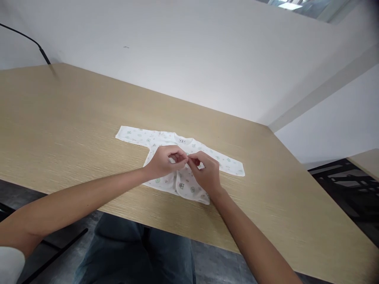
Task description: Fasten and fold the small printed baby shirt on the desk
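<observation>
A small white baby shirt [189, 185] lies face up on the table with both long sleeves spread out to the sides. It is printed with little green and dark figures, and its front edges overlap below my hands. My left hand [167, 161] and my right hand [205, 171] meet over the upper front, below the neckline. Thumb and forefinger are pinched together on each hand, the fingertips touching at the shirt's front edge. The exact bit of cloth or fastener between them is too small to make out.
The light wood-grain table [89, 106] runs back to a white wall [177, 51]. A black cable [29, 38] comes down at the far left corner. Dark shelving or framework [346, 189] stands past the table's right edge. My legs are under the front edge.
</observation>
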Available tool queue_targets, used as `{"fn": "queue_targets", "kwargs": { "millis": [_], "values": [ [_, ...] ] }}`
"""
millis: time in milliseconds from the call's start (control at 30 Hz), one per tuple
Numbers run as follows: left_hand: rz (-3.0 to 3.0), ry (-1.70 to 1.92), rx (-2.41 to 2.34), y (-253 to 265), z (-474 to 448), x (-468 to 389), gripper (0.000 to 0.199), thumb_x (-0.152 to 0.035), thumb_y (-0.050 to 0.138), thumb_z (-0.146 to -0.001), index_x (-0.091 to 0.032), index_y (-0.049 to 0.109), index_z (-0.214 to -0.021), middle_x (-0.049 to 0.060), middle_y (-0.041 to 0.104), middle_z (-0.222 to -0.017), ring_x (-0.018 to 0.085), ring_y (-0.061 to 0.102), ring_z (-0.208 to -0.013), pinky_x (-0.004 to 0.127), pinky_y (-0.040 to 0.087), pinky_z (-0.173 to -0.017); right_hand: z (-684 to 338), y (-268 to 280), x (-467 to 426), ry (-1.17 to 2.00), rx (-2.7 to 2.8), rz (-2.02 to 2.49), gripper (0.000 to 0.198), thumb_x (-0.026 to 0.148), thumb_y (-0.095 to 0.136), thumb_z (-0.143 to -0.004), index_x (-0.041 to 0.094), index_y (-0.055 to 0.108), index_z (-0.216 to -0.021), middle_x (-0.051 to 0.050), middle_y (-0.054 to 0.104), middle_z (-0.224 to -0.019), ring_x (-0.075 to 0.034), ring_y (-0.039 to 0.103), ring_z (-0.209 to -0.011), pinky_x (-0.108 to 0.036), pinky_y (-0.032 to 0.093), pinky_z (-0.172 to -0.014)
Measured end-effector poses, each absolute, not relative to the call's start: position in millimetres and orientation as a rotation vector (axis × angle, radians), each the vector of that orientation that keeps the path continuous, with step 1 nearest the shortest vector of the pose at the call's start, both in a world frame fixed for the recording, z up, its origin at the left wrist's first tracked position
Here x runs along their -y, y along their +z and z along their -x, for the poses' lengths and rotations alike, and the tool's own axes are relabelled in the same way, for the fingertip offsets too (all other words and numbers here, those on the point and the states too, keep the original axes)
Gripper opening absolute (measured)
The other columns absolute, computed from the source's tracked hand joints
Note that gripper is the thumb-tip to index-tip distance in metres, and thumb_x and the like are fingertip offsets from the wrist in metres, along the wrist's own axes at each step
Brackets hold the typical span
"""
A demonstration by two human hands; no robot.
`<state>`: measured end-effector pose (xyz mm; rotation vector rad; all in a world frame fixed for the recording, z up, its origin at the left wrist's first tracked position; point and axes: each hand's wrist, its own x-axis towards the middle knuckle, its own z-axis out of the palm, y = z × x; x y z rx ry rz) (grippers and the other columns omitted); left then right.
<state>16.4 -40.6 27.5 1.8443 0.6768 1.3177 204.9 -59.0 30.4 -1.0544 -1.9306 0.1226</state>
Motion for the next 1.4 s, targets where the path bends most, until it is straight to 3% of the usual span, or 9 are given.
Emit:
{"fn": "queue_targets", "kwargs": {
  "millis": [633,1067,1400],
  "values": [
    [-1.991,1.303,-0.766,28.4,-17.0,37.9,0.006,-0.011,0.067,-0.076,-0.016,0.070,-0.076,0.001,0.070,-0.072,0.009,0.061,-0.063,0.020,0.053,-0.060,-207.3,25.8,56.7,-0.003,2.040,1.063,0.018,0.020,0.058,-0.095,0.020,0.065,-0.079,0.000,0.063,-0.071,-0.012,0.055,-0.065,-0.025,0.043,-0.062],
    [-1.956,1.366,-0.683,31.2,-15.7,39.4,0.003,-0.015,0.069,-0.081,-0.015,0.070,-0.079,0.002,0.070,-0.075,0.009,0.062,-0.066,0.021,0.054,-0.063,-202.3,27.7,59.6,0.418,1.811,1.140,0.015,0.029,0.065,-0.091,0.020,0.071,-0.080,-0.002,0.071,-0.075,-0.014,0.059,-0.066,-0.027,0.048,-0.063],
    [-2.140,1.505,-0.558,23.8,-17.9,34.9,0.018,-0.033,0.073,-0.090,-0.022,0.078,-0.104,0.004,0.071,-0.083,0.012,0.064,-0.072,0.024,0.056,-0.064,-198.9,25.4,60.5,0.670,1.641,1.078,0.021,0.040,0.068,-0.092,0.021,0.071,-0.083,-0.002,0.069,-0.074,-0.015,0.059,-0.066,-0.029,0.048,-0.063]
  ]
}}
